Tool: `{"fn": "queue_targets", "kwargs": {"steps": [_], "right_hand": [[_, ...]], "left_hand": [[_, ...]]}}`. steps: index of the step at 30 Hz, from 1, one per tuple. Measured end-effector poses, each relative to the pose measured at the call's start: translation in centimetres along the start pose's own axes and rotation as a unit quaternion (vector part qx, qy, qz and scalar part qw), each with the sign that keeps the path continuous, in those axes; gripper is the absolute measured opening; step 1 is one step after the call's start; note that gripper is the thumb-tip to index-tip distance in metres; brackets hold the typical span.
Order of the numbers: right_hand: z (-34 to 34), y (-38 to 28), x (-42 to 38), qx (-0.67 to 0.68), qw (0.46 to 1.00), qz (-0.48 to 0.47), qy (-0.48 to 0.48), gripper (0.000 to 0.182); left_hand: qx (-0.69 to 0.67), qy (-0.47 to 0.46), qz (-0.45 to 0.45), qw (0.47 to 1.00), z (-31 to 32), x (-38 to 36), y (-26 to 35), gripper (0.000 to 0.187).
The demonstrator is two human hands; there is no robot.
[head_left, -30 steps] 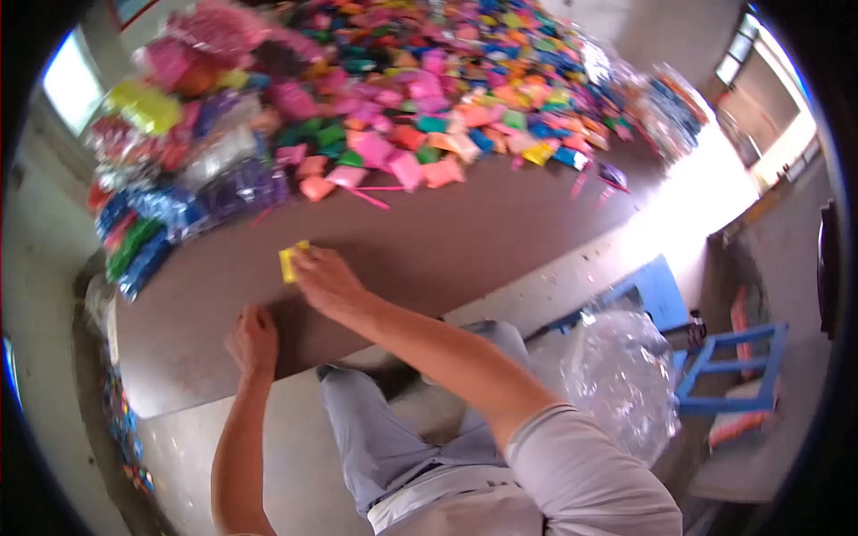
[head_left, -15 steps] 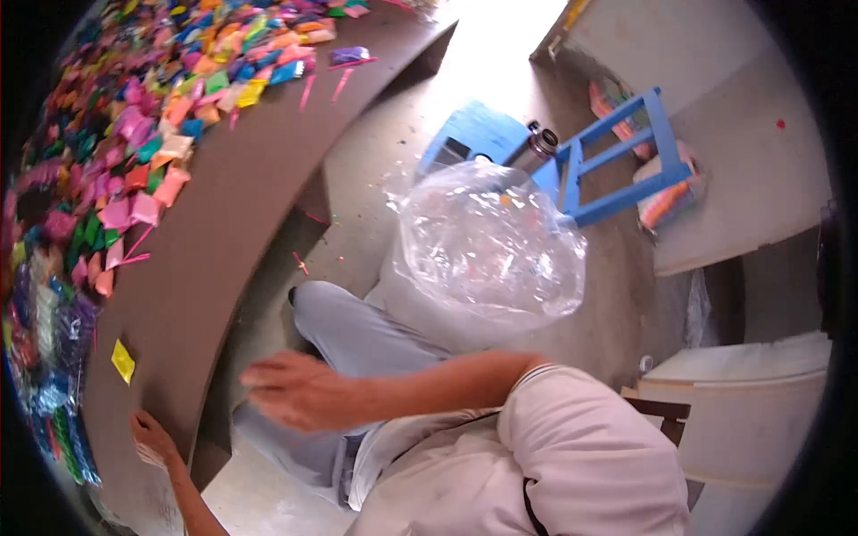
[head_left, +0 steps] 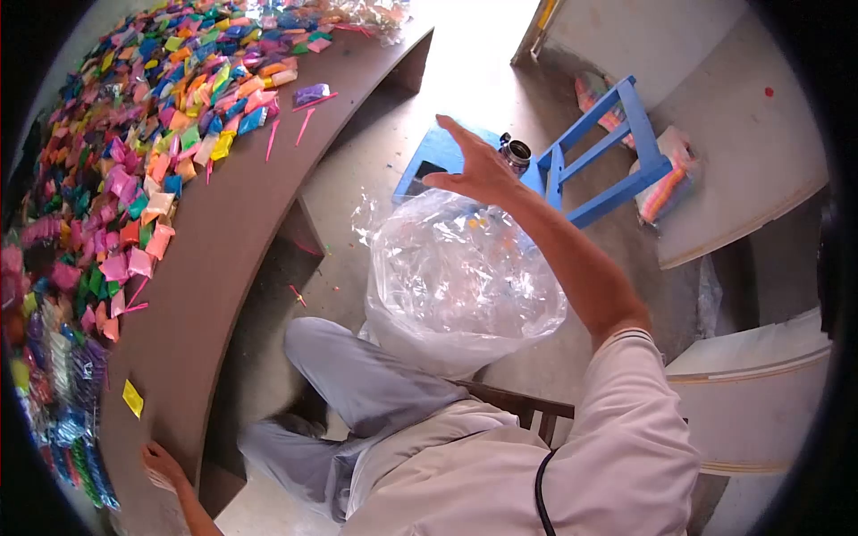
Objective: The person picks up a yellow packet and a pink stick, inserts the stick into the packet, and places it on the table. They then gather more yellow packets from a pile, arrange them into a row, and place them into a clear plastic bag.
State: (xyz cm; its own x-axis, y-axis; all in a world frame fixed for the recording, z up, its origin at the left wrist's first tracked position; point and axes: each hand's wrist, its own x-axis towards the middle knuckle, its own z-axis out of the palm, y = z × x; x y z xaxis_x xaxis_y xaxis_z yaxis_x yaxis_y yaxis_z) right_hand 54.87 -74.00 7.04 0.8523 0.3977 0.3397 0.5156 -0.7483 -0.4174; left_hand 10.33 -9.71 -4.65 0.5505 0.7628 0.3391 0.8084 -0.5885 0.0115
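My right hand (head_left: 483,170) reaches out with thumb and fingers spread and nothing in it. It is over the near side of a blue board (head_left: 413,163) and the far rim of a large clear plastic bag (head_left: 465,286). A dark flat object (head_left: 427,176) lies on the board beside the hand. My left hand (head_left: 164,468) rests low on the brown tabletop (head_left: 192,295), its fingers loosely bent and nothing visible in them. Just beyond it lies a yellow packet (head_left: 133,398). Many small colourful packets (head_left: 116,188) are heaped along the table's left side.
An open-topped flask (head_left: 516,154) stands by the board. Right of it is a blue frame (head_left: 617,147), with wrapped bundles (head_left: 666,179) near the wall. Pink strips (head_left: 304,126) and a purple packet (head_left: 311,95) lie near the table's edge. My legs are beside the table.
My right hand has swung from over my legs up and right to above the bag and board. My left hand remains on the tabletop. The view has shifted slightly.
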Motion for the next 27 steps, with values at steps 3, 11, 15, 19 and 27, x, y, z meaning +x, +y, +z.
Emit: {"fn": "queue_targets", "kwargs": {"steps": [3, 11, 15, 19, 27], "right_hand": [[4.7, 2.4, 2.1, 0.042, 0.998, -0.022, -0.044, 0.108], [9.2, 1.4, 0.3, -0.005, 0.926, 0.014, -0.378, 0.103], [9.6, 2.0, -5.3, -0.071, 0.911, -0.05, -0.402, 0.042], [10.4, 3.2, -12.0, -0.085, 0.961, -0.088, -0.249, 0.029], [18.7, 8.1, -20.8, -0.102, 0.95, -0.059, -0.289, 0.037]], "left_hand": [[-0.028, 0.065, 0.046, 0.996, 2.2, 0.4, -2.2, 0.031], [-0.017, 0.047, -0.003, 0.999, 1.6, 0.1, -1.4, 0.029], [-0.013, 0.017, -0.037, 0.999, -0.3, -0.5, 0.8, 0.028], [-0.045, 0.083, 0.061, 0.994, 4.0, 0.9, -4.0, 0.028], [-0.06, 0.074, 0.032, 0.995, 4.1, 0.9, -4.1, 0.025]]}}
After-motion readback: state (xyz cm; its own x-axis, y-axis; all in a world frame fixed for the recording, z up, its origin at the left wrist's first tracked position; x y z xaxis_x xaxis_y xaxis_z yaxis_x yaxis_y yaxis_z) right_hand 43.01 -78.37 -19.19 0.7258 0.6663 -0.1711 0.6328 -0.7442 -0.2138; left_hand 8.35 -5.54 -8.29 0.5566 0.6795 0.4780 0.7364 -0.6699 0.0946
